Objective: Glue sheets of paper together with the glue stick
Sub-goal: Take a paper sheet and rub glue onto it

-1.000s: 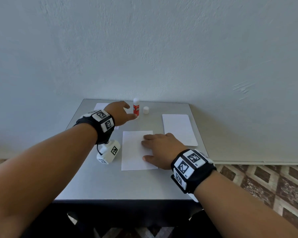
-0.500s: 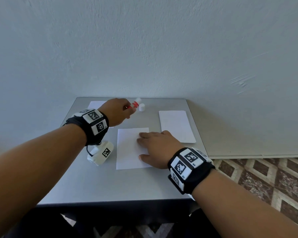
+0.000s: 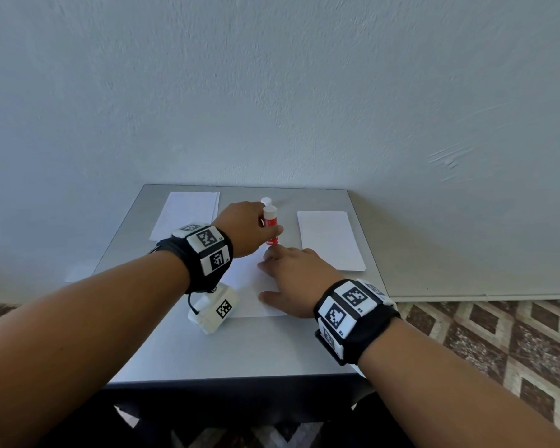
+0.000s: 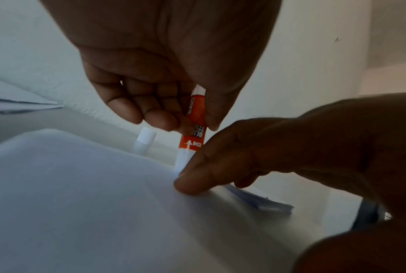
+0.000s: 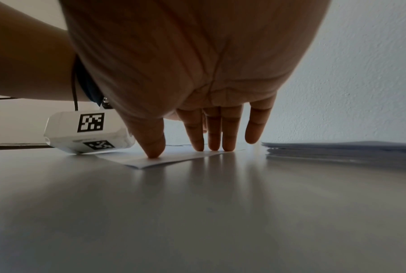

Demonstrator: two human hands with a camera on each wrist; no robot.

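Note:
My left hand (image 3: 256,229) grips a red-and-white glue stick (image 3: 270,225) between thumb and curled fingers, holding it nearly upright. In the left wrist view the glue stick (image 4: 193,129) points its white end down at the far edge of the centre sheet (image 4: 80,194). That end sits right behind my right index fingertip (image 4: 192,182), which hides the contact. My right hand (image 3: 290,278) lies flat on the centre sheet (image 3: 243,286), and its straight fingers (image 5: 154,147) press the paper (image 5: 145,162) onto the table. The white cap (image 3: 265,200) stands behind the stick.
A stack of white sheets (image 3: 330,240) lies at the right of the grey table (image 3: 240,350), with another sheet (image 3: 186,215) at the back left. A white tagged camera box (image 3: 215,310) hangs under my left wrist, close above the centre sheet's left edge. A wall stands directly behind the table.
My left hand took the glue stick from where it stood at the back, tipped it over and brought it toward me to the centre sheet's far edge. My right hand stayed on the sheet.

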